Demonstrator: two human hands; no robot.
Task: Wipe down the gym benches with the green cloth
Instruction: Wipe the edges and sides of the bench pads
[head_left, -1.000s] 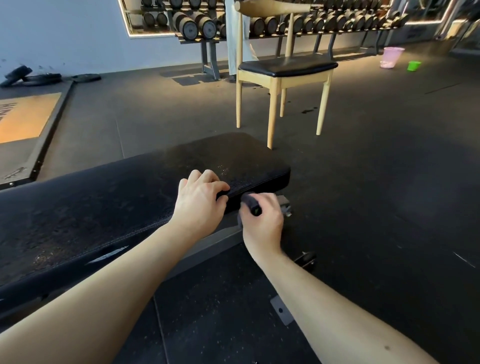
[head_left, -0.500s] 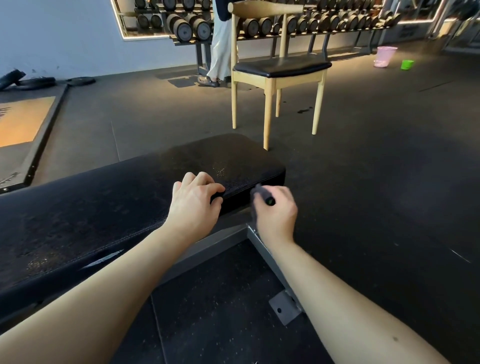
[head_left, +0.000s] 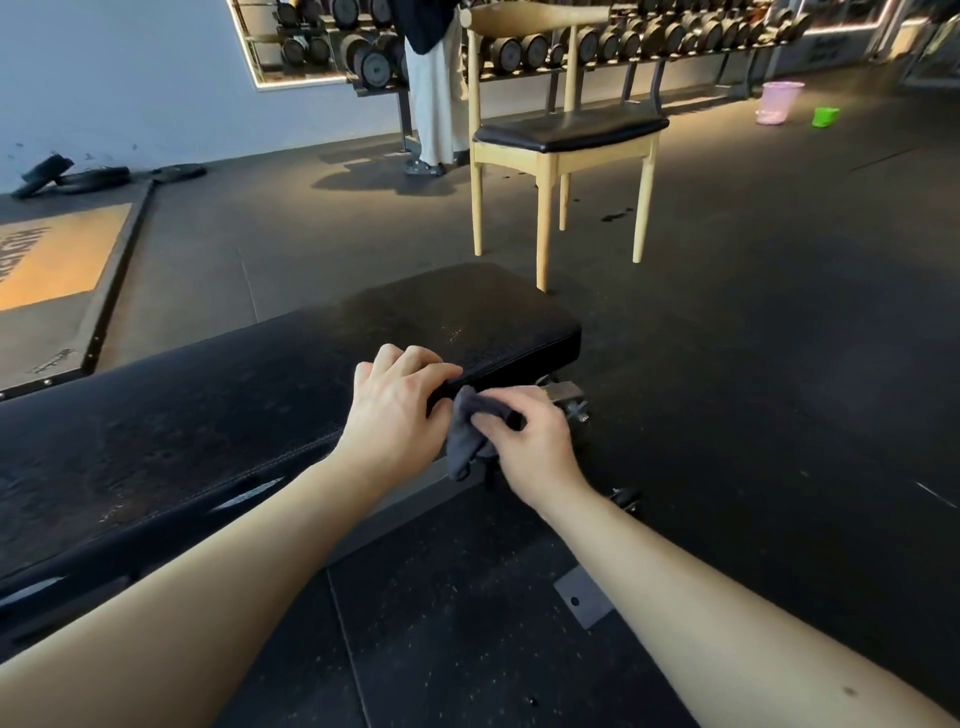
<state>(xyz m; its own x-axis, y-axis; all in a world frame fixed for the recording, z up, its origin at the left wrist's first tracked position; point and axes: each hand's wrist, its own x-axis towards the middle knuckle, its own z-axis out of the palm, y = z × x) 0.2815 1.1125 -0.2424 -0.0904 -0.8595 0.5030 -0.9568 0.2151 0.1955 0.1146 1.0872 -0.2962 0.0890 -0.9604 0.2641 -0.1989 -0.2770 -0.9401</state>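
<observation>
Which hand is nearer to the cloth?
Right. The right hand pinches the cloth; the left hand grips the bench edge just beside it.

Both arms are showing bare from the frame edge onward: the left forearm (head_left: 197, 587) is appearing at 7 o'clock, the right forearm (head_left: 727, 597) at 5 o'clock. The left hand (head_left: 395, 410) and right hand (head_left: 535, 447) are going uncovered too. A small mole (head_left: 850, 691) is marking the right forearm at 5 o'clock.
</observation>
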